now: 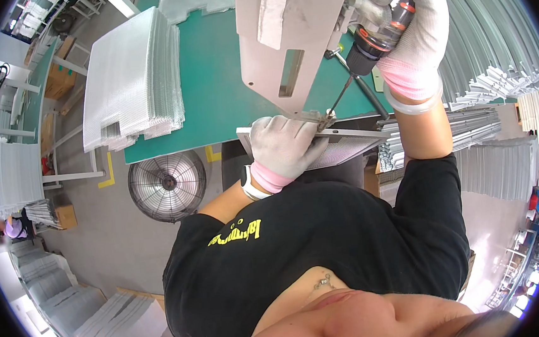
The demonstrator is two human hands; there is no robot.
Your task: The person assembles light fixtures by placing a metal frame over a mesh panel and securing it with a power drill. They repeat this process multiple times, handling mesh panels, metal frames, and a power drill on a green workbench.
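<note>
My right hand [420,36], in a grey glove with a pink cuff, is wrapped round a black and orange power screwdriver [368,50]. Its long thin bit slants down to a small metal part by the frame's edge, just below the grey machine [298,46]. Whether the bit touches that part, I cannot tell. With my gloved left hand [283,145] I grip a metal-framed mesh panel [347,150], fingers over its upper edge. The panel is tilted in front of my body at the green table's near edge. My left fingertips are close to the bit's tip.
A stack of pale mesh sheets [126,78] lies on the green table [211,65] at left. A hammer [368,94] rests right of the machine. Long metal profiles [486,31] fill the right side. A round floor fan [167,183] stands below the table at left.
</note>
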